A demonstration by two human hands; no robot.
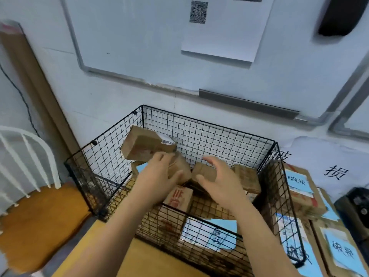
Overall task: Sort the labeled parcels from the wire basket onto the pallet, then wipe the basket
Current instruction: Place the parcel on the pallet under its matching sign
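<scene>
Raised parcel (pixel 143 145): tilted, just beyond the left hand, above the wire basket (pixel 209 132).
Left hand (pixel 157 176): fingers and thumb grip the parcel's near end.
Right hand (pixel 221 180): spread, loosely curved, holding nothing.
Stacked boxes (pixel 299 188): right of right hand, outside the basket.

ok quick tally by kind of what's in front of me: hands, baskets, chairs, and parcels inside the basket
hands: 2 (left hand, right hand)
wire basket: 1
chair: 1
parcels in the basket: at least 7 told apart; the pile may hide more
total: at least 11
</scene>
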